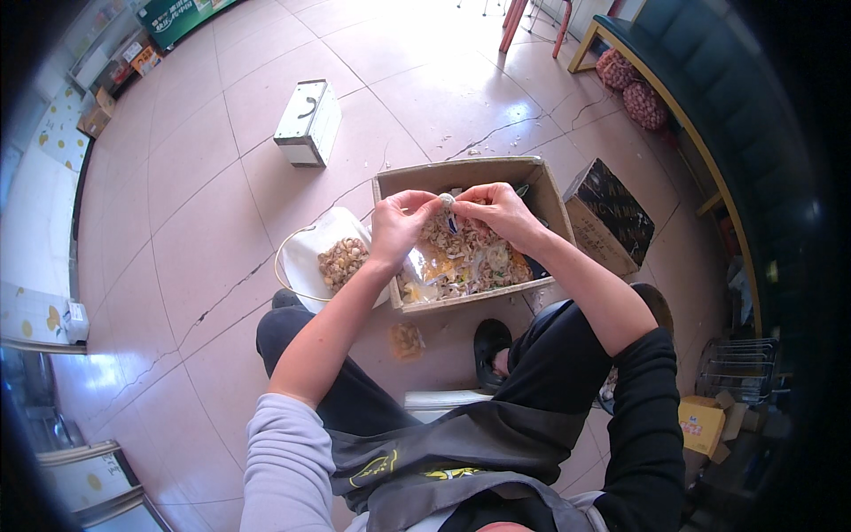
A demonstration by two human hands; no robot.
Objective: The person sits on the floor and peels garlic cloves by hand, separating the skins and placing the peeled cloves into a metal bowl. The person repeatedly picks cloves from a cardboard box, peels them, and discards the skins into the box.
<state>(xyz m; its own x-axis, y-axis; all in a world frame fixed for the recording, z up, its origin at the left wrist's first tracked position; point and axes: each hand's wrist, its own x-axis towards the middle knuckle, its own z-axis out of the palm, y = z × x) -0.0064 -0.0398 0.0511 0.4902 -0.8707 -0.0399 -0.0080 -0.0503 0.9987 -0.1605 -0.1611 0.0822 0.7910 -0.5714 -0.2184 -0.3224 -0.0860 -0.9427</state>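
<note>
Between the fingertips of my left hand [403,223] and my right hand [500,211] is a small whitish bulb, apparently garlic [447,199]. Both hands are over an open cardboard box [459,169], which holds papery skins, peelings and clear plastic. A white plastic bucket [299,266] with a wire handle stands left of the box, beside my left forearm, and unpeeled garlic cloves [344,261] lie inside it. On the floor nearer my feet sits a small clear container of pale cloves [406,341], its contents too blurred to identify surely.
A white case with a handle [312,123] stands on the floor beyond the bucket. Right of the cardboard box is a dark printed box [608,216]. Net sacks of bulbs [643,105] lie by a green bench [705,86]. A wire rack [738,369] and yellow carton [700,425] are at lower right.
</note>
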